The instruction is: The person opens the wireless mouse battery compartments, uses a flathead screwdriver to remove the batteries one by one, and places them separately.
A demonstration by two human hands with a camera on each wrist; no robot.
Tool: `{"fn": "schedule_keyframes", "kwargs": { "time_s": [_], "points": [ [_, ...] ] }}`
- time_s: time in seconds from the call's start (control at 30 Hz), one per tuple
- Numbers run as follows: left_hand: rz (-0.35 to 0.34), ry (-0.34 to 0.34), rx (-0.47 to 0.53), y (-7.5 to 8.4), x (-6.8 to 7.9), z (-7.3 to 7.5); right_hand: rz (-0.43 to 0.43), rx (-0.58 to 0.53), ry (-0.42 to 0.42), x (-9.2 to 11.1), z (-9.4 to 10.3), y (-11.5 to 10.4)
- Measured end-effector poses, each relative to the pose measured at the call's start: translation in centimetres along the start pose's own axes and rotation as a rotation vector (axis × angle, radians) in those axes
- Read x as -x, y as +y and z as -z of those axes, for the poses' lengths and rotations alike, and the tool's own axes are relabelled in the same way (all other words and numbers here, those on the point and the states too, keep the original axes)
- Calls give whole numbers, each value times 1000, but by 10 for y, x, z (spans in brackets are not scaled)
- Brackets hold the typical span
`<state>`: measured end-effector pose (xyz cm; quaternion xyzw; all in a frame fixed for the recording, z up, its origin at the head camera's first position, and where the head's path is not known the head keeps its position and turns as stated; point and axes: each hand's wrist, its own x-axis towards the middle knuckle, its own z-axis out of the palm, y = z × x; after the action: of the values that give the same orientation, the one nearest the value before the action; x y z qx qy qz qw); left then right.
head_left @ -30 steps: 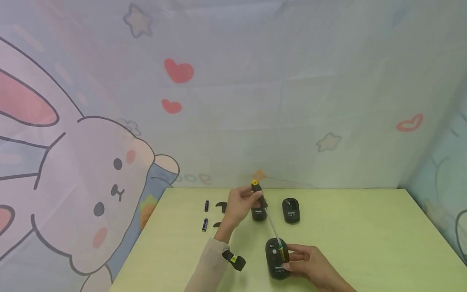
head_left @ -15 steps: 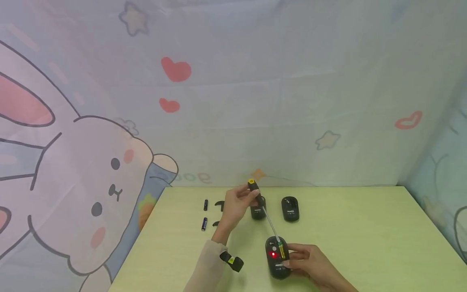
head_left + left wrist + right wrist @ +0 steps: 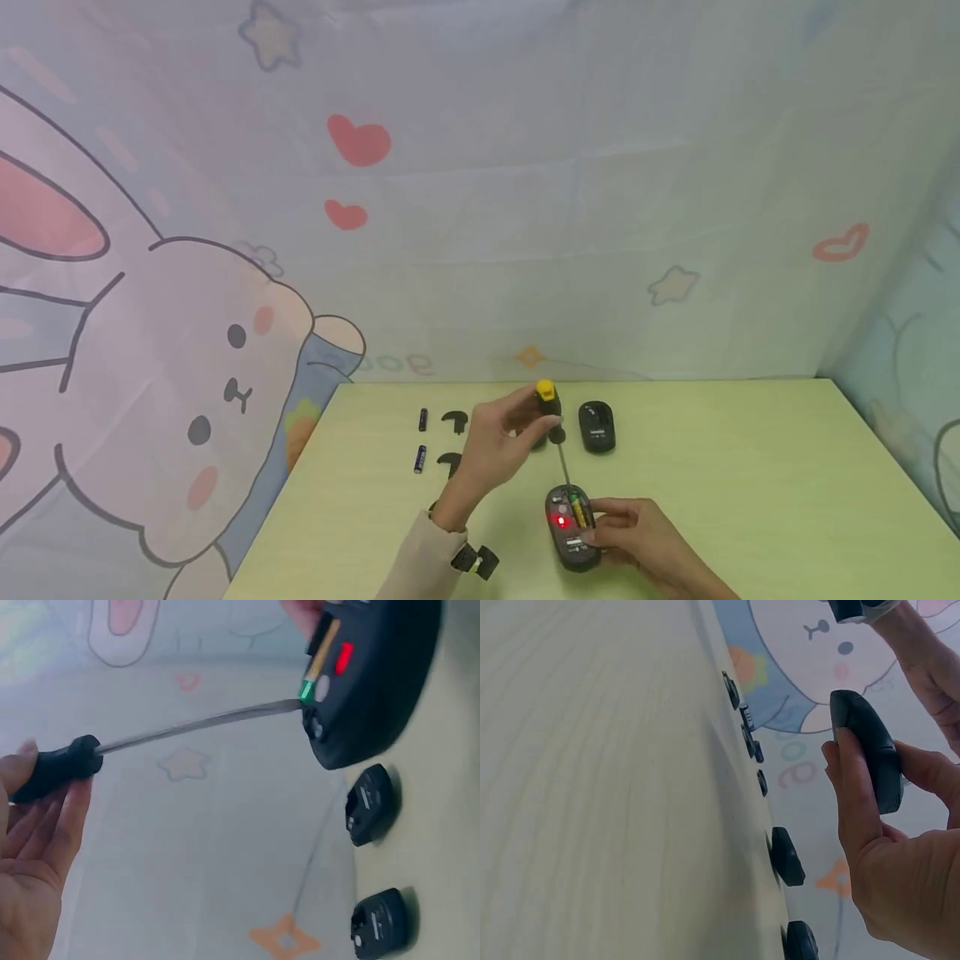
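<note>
My left hand (image 3: 498, 437) grips the black and yellow handle of a screwdriver (image 3: 202, 724). Its tip meets the end of a battery (image 3: 320, 658) seated in the open slot of a black computer mouse (image 3: 572, 546). That mouse is turned underside up, its red sensor light glowing. Fingers and thumb of my right hand (image 3: 637, 537) hold the mouse by its right side. In the right wrist view the mouse appears raised above the table, pinched between thumb and fingers, its top shell facing that camera.
Another upturned mouse (image 3: 597, 427) lies at the back of the table (image 3: 712, 467); one more (image 3: 379, 922) is partly hidden behind my left hand in the head view. On the left are two loose batteries (image 3: 420, 458) and black battery covers (image 3: 454, 420).
The red light on the mouse has come on. My left hand has swung the screwdriver handle rightward, so the shaft stands steeper. The right hand keeps its hold.
</note>
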<state>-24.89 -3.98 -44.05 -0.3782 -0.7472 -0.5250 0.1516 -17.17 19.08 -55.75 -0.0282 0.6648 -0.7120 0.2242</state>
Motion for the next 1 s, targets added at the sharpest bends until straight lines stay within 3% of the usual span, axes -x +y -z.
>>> {"fn": "schedule_keyframes", "kwargs": {
  "time_s": [0.07, 0.2, 0.4, 0.5, 0.6, 0.7, 0.83, 1.0],
  "points": [
    [9, 18, -19, 3, -3, 0, 13, 3, -12, 1, 0, -1],
    [148, 74, -20, 1, -10, 2, 37, 12, -29, 3, 0, -4],
    [325, 52, 20, -17, -14, -2, 64, 22, -64, 7, 2, -4],
    [399, 30, 106, -29, -12, -9, 83, -3, -89, 6, 3, -8],
    [480, 18, 210, -41, -6, -18, 105, 4, -53, 5, 7, -19],
    [515, 42, 273, -47, 1, -24, 117, 21, -29, 3, 11, -30],
    [526, 99, 304, -48, 0, -20, 88, 19, -59, 2, 11, -33],
    [563, 56, 354, -42, -6, -6, 57, 6, -37, 4, 11, -29]
  ]
}}
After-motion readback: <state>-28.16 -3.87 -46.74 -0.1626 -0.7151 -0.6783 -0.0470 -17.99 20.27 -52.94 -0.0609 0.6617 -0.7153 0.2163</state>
